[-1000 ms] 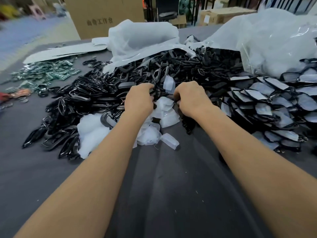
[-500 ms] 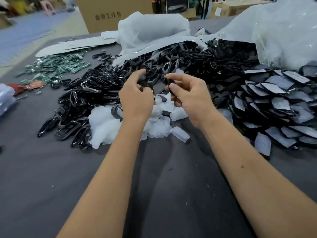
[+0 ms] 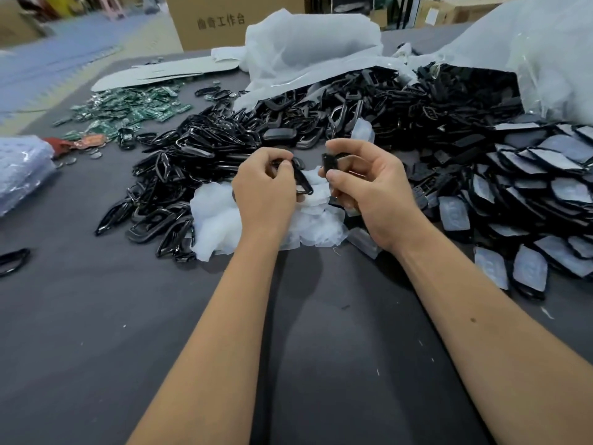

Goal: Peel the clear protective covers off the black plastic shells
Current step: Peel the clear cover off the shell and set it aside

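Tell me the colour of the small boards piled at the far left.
Green circuit boards, seen in the head view.

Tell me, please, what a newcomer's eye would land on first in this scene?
Probably the two hands at centre, the left hand gripping a black frame and the right hand pinching a small black shell. Behind them sprawls a big heap of black shells, with green circuit boards at far left.

Dark printed characters run in a single row across the face of a large brown cardboard box (image 3: 224,24) standing beyond the far edge of the grey table (image 3: 96,316); the last three read 工作台, while the first two are too blurred to make out. No other lettering, label or number is legible anywhere in the scene
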`<action>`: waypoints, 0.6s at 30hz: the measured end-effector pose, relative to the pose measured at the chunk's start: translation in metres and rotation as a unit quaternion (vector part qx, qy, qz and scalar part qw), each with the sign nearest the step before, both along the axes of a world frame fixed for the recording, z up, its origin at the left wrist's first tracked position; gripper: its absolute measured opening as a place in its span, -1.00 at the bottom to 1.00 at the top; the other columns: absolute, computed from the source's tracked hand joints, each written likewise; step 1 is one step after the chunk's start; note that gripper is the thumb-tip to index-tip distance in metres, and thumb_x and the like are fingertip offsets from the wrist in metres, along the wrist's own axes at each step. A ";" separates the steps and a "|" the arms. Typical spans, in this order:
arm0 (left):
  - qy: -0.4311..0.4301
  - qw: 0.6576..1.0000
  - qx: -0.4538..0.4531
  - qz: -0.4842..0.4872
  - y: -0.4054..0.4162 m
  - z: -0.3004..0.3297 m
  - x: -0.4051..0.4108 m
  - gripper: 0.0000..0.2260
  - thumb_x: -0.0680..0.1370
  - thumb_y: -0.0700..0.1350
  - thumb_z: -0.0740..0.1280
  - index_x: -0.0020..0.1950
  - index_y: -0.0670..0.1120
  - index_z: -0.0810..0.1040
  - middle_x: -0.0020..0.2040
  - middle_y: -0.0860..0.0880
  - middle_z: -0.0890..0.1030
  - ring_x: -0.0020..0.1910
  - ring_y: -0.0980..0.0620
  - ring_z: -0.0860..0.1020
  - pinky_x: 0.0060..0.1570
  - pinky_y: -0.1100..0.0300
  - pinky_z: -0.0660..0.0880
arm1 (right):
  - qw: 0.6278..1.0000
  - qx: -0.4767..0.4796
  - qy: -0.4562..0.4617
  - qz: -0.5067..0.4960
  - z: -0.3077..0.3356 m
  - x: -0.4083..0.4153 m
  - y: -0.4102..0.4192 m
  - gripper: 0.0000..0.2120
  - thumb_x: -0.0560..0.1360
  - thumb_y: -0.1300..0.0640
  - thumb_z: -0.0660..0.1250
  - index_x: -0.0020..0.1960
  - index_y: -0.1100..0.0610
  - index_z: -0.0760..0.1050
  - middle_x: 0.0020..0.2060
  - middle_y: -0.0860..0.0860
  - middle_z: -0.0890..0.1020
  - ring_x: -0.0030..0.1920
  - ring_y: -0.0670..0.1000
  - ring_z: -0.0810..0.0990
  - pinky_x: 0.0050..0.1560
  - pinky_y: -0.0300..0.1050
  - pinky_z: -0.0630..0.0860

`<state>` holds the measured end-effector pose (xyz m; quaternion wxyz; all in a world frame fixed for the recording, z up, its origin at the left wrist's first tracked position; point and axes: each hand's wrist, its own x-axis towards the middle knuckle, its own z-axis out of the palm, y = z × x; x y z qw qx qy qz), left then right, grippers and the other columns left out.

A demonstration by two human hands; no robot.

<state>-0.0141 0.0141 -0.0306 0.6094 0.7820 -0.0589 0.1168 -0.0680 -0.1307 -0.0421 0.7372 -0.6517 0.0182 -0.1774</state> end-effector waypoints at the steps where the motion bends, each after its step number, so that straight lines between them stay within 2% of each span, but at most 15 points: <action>1: -0.001 1.000 -0.001 -0.004 -0.001 0.000 0.000 -0.84 0.56 -0.25 0.29 -0.06 -0.07 0.65 -0.22 -0.17 0.67 -0.24 -0.17 0.66 -0.22 -0.05 0.64 | 1.000 0.000 -0.004 -0.002 0.000 0.000 0.000 -0.66 0.55 0.42 0.38 0.27 0.15 0.60 -0.12 0.16 0.65 -0.29 -0.03 0.61 -0.37 -0.26 0.48; 4: -0.002 0.999 -0.031 -0.013 -0.003 0.000 -0.001 -0.91 0.60 -0.25 0.32 -0.08 -0.14 0.59 -0.30 -0.07 0.70 -0.39 -0.04 0.68 -0.31 0.01 0.60 | 0.999 0.007 -0.018 -0.029 0.001 0.001 -0.001 -0.70 0.55 0.43 0.37 0.23 0.20 0.62 -0.15 0.13 0.64 -0.24 0.06 0.69 -0.29 -0.18 0.58; 6: -0.005 0.999 -0.035 -0.009 -0.004 0.000 -0.001 -0.95 0.59 -0.25 0.35 -0.07 -0.17 0.56 -0.31 -0.04 0.71 -0.40 0.00 0.69 -0.27 -0.04 0.64 | 0.997 0.034 -0.025 -0.057 0.001 0.000 -0.001 -0.77 0.54 0.42 0.41 0.15 0.21 0.65 -0.19 0.10 0.68 -0.17 0.13 0.74 -0.19 -0.09 0.66; 9: 0.023 0.996 -0.081 -0.018 -0.006 0.000 -0.002 -0.96 0.58 -0.32 0.35 -0.04 -0.22 0.51 -0.27 -0.08 0.73 -0.37 -0.06 0.71 -0.18 -0.12 0.69 | 0.993 0.034 -0.034 -0.112 0.002 0.001 -0.002 -0.85 0.50 0.38 0.50 -0.03 0.16 0.66 -0.20 0.10 0.73 -0.15 0.05 0.73 -0.09 -0.06 0.67; 11: 0.042 0.992 -0.114 -0.028 -0.007 0.001 -0.003 -0.89 0.56 -0.38 0.34 -0.04 -0.19 0.48 -0.25 -0.13 0.73 -0.34 -0.09 0.73 -0.13 -0.13 0.70 | 0.990 0.027 -0.041 -0.131 0.001 0.003 -0.002 -0.86 0.48 0.36 0.53 -0.09 0.16 0.65 -0.23 0.05 0.73 -0.20 0.00 0.73 -0.13 -0.15 0.63; 13: 0.053 0.989 -0.132 -0.045 -0.009 0.001 -0.004 -0.83 0.54 -0.40 0.33 0.01 -0.15 0.53 -0.27 -0.13 0.73 -0.32 -0.10 0.73 -0.15 -0.03 0.71 | 0.990 0.018 -0.045 -0.135 0.000 0.004 -0.001 -0.89 0.47 0.36 0.55 -0.10 0.19 0.67 -0.26 0.02 0.73 -0.24 -0.02 0.73 -0.18 -0.23 0.59; 16: 0.076 0.982 -0.150 -0.083 -0.010 0.001 -0.003 -0.76 0.56 -0.41 0.31 0.07 -0.13 0.65 -0.28 -0.09 0.73 -0.29 -0.11 0.74 -0.22 0.16 0.67 | 0.989 -0.012 -0.040 -0.143 -0.003 0.005 0.001 -0.91 0.45 0.35 0.57 -0.09 0.24 0.70 -0.26 0.06 0.75 -0.25 0.03 0.75 -0.20 -0.24 0.60; 18: 0.092 0.977 -0.160 -0.104 -0.011 0.002 -0.002 -0.77 0.59 -0.40 0.29 0.02 -0.15 0.69 -0.23 -0.12 0.74 -0.27 -0.16 0.74 -0.19 0.13 0.67 | 0.988 -0.034 -0.036 -0.149 -0.004 0.006 0.002 -0.91 0.44 0.34 0.58 -0.09 0.23 0.70 -0.26 0.08 0.75 -0.27 0.04 0.75 -0.20 -0.22 0.61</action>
